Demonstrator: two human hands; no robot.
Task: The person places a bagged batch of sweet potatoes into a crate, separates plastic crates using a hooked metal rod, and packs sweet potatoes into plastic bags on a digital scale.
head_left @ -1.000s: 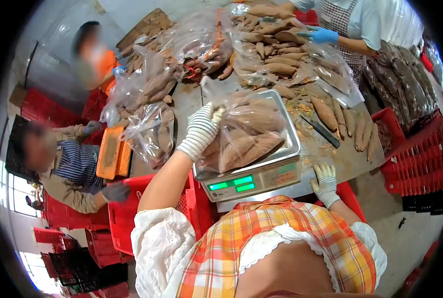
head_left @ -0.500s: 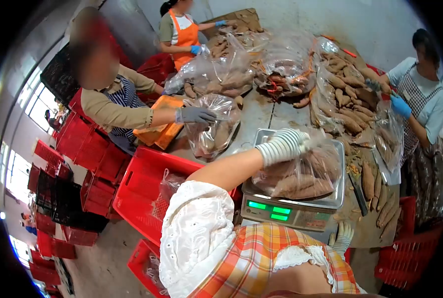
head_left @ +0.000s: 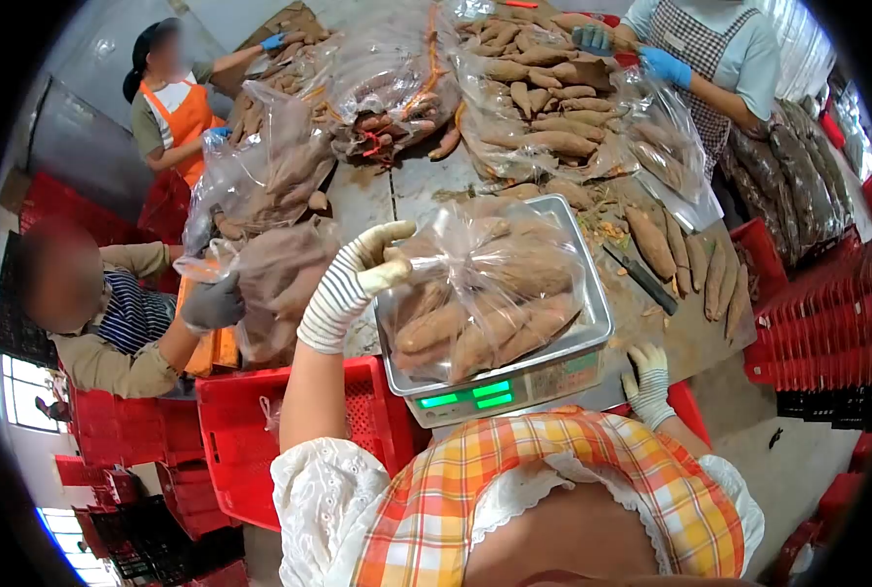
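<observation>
A clear plastic bag of sweet potatoes lies on the metal tray of a digital scale with green lit digits. Just left of the bag's gathered neck is my left hand, in a striped glove, its fingers apart and nothing held in them. My right hand, gloved too, rests at the table's near edge, right of the scale, with its fingers spread. A dark-handled knife lies on the table beyond my right hand.
Red crate at the near left. A co-worker's grey-gloved hand holds another bag left of the scale. Loose sweet potatoes lie right. Two more people stand at the far left and far right; stacked red crates at right.
The view has turned to the right. My left hand has come off the bag and moved to its left, fingers now apart. The co-worker at left has drawn the other bag's top up.
</observation>
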